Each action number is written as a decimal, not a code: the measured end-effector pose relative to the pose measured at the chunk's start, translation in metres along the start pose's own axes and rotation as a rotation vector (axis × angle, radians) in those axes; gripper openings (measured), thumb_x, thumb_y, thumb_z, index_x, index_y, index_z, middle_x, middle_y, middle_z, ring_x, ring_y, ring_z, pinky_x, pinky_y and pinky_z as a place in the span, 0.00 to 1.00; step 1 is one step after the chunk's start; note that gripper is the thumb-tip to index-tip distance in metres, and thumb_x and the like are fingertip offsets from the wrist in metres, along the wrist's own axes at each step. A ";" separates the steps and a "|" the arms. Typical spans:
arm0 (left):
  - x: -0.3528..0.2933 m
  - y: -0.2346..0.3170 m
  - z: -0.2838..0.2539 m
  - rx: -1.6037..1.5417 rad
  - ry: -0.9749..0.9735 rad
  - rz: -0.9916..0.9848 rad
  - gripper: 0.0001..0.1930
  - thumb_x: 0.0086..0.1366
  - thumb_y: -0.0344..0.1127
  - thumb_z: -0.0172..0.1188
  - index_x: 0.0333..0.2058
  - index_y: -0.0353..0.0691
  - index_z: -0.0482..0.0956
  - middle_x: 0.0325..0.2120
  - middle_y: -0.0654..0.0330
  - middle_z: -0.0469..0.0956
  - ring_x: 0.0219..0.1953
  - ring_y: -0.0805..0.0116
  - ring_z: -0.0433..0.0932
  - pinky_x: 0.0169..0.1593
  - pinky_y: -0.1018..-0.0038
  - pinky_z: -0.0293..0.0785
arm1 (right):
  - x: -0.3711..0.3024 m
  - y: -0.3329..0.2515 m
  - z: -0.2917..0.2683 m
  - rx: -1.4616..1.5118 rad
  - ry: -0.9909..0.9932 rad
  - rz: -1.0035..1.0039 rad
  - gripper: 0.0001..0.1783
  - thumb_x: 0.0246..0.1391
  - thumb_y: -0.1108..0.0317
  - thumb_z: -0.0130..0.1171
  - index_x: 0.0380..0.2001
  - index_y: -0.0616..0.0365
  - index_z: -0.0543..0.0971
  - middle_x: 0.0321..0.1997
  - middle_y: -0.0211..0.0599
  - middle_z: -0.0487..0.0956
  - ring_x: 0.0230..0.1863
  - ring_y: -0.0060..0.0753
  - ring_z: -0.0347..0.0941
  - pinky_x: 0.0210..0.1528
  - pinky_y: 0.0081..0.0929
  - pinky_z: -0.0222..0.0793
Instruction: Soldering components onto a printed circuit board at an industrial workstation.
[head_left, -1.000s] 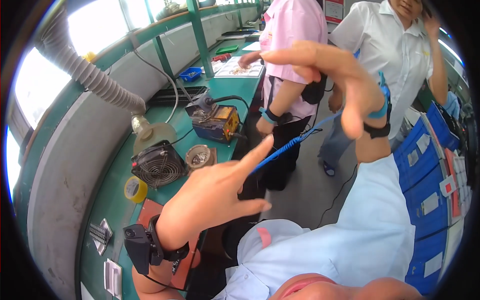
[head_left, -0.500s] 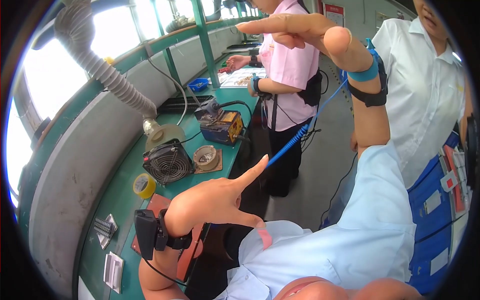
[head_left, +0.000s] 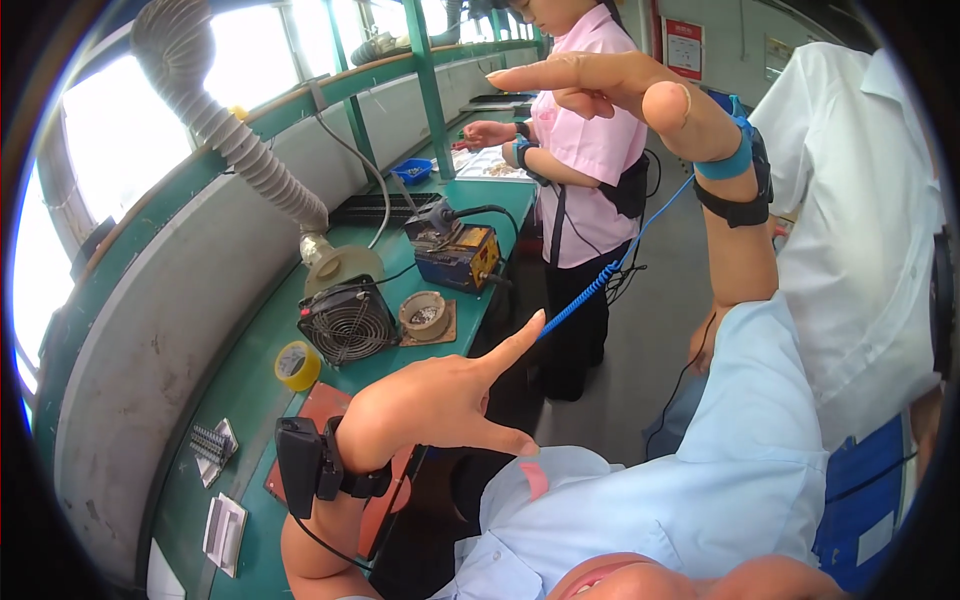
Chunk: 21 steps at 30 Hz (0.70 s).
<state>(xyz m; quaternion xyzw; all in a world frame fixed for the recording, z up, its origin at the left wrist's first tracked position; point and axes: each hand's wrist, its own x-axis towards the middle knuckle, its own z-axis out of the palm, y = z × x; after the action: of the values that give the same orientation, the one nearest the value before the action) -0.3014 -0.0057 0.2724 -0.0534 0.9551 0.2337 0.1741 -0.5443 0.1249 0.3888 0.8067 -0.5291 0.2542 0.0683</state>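
The left hand (head_left: 425,402) is raised, thumb and forefinger spread wide, a black box (head_left: 298,466) strapped on its wrist. Higher and well apart from it, the right hand (head_left: 640,98) stretches its forefinger to the left, thumb tip facing the viewer; both hands are free. A blue wristband (head_left: 724,163) circles the right wrist, and a blue cord (head_left: 582,299) runs from beside it, coiled, down to the left forefinger; I cannot tell if they touch. On the green table (head_left: 243,392) beyond sit a roll of yellow tape (head_left: 297,366), a fan (head_left: 348,325) and a round pot (head_left: 424,316). Farther off, past a boxy machine (head_left: 455,258), stands a person in a pink shirt (head_left: 605,140)
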 end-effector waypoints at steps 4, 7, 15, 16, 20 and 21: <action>0.000 -0.001 0.001 -0.005 0.008 -0.004 0.63 0.52 0.59 0.69 0.72 0.53 0.29 0.26 0.45 0.79 0.29 0.47 0.79 0.38 0.61 0.74 | 0.001 0.005 0.000 -0.009 0.015 -0.013 0.76 0.30 0.05 0.23 0.64 0.63 0.69 0.25 0.21 0.56 0.28 0.21 0.53 0.32 0.23 0.44; -0.003 0.000 0.006 0.021 0.102 0.011 0.46 0.55 0.55 0.67 0.68 0.46 0.57 0.28 0.47 0.80 0.30 0.47 0.79 0.38 0.60 0.74 | 0.002 0.008 0.005 0.042 0.053 -0.119 0.65 0.44 0.12 0.28 0.56 0.65 0.75 0.25 0.21 0.57 0.27 0.21 0.53 0.32 0.22 0.45; -0.004 0.068 0.088 0.306 0.674 0.634 0.09 0.52 0.36 0.60 0.21 0.40 0.71 0.18 0.65 0.67 0.25 0.68 0.71 0.30 0.72 0.66 | -0.013 0.057 0.148 0.615 0.653 -0.305 0.19 0.69 0.55 0.47 0.33 0.60 0.73 0.20 0.24 0.59 0.22 0.21 0.51 0.30 0.24 0.53; -0.006 0.074 0.093 0.438 0.759 0.751 0.08 0.49 0.36 0.60 0.21 0.41 0.70 0.17 0.66 0.63 0.23 0.70 0.67 0.28 0.74 0.62 | -0.005 0.067 0.187 0.710 0.668 -0.249 0.15 0.69 0.59 0.48 0.34 0.60 0.73 0.19 0.24 0.59 0.20 0.20 0.51 0.29 0.23 0.54; -0.006 0.067 0.108 0.529 0.770 0.572 0.09 0.48 0.36 0.59 0.19 0.42 0.67 0.17 0.67 0.59 0.23 0.71 0.63 0.28 0.77 0.57 | 0.013 0.101 0.281 1.508 0.523 0.221 0.11 0.68 0.63 0.50 0.43 0.61 0.73 0.22 0.29 0.68 0.22 0.22 0.62 0.28 0.22 0.60; -0.007 0.069 0.114 0.511 0.789 0.494 0.09 0.48 0.36 0.59 0.19 0.42 0.67 0.17 0.67 0.59 0.23 0.71 0.63 0.28 0.77 0.57 | 0.015 0.130 0.291 1.698 0.509 0.269 0.12 0.67 0.64 0.50 0.47 0.61 0.73 0.24 0.32 0.73 0.24 0.24 0.67 0.29 0.23 0.65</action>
<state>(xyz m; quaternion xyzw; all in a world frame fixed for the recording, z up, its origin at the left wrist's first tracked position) -0.2723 0.1082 0.2097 0.1337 0.9586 -0.0103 -0.2512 -0.5566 -0.0538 0.1252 0.4359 -0.2219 0.7369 -0.4666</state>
